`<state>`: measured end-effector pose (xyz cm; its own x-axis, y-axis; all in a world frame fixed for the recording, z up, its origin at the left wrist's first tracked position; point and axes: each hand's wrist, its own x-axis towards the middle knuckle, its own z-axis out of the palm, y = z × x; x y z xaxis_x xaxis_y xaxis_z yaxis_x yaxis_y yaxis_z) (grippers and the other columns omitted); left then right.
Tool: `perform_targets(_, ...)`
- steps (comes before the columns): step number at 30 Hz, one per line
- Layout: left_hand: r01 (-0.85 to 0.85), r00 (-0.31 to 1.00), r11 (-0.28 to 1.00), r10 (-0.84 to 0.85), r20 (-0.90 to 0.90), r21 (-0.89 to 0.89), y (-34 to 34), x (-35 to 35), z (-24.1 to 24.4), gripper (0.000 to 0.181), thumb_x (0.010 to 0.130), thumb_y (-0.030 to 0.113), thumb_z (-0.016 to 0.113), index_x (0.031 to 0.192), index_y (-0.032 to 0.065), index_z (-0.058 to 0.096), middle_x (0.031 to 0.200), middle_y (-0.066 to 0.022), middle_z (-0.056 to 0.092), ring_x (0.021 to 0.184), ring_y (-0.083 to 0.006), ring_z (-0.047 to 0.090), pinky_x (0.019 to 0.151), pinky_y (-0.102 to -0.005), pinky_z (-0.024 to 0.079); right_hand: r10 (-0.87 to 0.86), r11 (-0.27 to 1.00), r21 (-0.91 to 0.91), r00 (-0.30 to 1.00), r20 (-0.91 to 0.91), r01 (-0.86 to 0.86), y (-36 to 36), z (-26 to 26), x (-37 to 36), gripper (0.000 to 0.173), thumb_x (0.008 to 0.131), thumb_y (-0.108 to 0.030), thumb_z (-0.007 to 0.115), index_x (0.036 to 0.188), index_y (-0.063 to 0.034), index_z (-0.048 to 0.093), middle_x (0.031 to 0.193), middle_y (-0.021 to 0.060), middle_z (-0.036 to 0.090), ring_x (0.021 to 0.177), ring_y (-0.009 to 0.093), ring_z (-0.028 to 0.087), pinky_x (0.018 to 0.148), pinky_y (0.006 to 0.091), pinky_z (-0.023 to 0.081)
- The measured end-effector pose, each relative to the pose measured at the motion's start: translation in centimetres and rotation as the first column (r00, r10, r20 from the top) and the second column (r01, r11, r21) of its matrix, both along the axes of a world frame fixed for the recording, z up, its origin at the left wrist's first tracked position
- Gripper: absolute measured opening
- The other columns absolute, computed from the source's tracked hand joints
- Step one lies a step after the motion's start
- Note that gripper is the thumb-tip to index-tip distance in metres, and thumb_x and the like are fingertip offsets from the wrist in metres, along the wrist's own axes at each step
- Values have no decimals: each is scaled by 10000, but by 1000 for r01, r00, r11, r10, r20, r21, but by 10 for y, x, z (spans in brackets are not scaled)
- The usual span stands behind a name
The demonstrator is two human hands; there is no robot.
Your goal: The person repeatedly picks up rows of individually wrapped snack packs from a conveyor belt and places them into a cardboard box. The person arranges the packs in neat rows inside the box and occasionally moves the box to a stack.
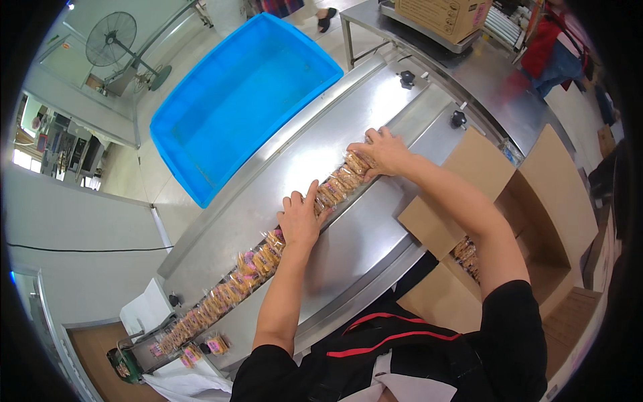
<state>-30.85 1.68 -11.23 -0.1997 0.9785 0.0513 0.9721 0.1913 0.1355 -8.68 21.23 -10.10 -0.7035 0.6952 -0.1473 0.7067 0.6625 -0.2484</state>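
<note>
Clear-wrapped snack pieces (334, 190) stand packed in a row between my two hands, along a narrow channel in a stainless steel table. My left hand (301, 218) curls round the near end of that group, and my right hand (384, 153) grips its far end. Behind my left hand, a longer line of wrapped snacks (221, 299) runs down the channel towards the lower left. A few loose packets (217, 345) lie beside its lower end. At my right, an open cardboard box (537, 226) holds more snack pieces (466, 257), partly hidden by my right arm.
A large blue plastic tub (251, 100) stands beyond the steel table (361, 221). Black knobs (458, 119) stick up near the channel's far end. Further off are a closed carton (442, 17) on a steel bench, a floor fan (111, 38) and other people (557, 50).
</note>
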Motion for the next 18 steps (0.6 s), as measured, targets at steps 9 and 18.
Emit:
perform_targets(9,103,955,927,-193,224,362,-28,11,104,656,770,239,887,1383,272,656,1114,-119,587,1040,-322,600,853,-455,497,29,923,380,972,-232,63,-69,160,45,821,617,-354,964,1363,-395,624,1345,126,517,1293,400,459,889,548,463)
perform_targets(18,691,673,686,-725,143,227,-41,203,227,620,753,277,889,1328,245,662,1091,-104,585,1057,-311,587,801,-457,499,-583,712,230,741,-334,664,-256,190,292,903,613,-279,981,1421,-330,582,1373,177,487,1338,426,443,1081,520,448)
